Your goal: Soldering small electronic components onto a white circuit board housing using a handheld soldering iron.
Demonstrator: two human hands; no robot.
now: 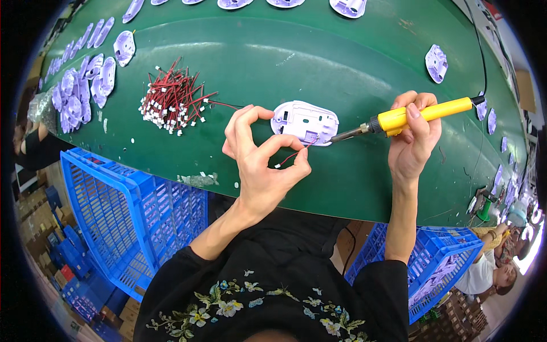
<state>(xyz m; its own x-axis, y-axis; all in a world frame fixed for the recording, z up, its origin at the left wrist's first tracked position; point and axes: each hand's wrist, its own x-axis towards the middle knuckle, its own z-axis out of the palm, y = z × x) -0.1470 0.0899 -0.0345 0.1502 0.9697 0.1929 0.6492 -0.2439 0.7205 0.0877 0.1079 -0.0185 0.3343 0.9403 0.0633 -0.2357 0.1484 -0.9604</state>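
On the green table lies a pale lilac plastic housing (305, 122), oval, with slots and a small hole. A thin red wire lead (292, 156) with a white connector runs to its lower right part. My left hand (259, 154) pinches this lead between thumb and forefinger, its other fingers curled near the housing's left edge. In my right hand (413, 134) is a yellow soldering iron (421, 114), tilted slightly. The iron's tip meets or nearly meets the housing's lower right edge, beside the lead's end; exact contact is hard to tell.
A heap of red wire leads with white connectors (174, 100) sits left of my left hand. Lilac housings (74, 97) pile up at the far left; one housing (436, 64) lies at the right. Blue crates (134, 211) stand below the table edge. A solder spool (485, 208) is at right.
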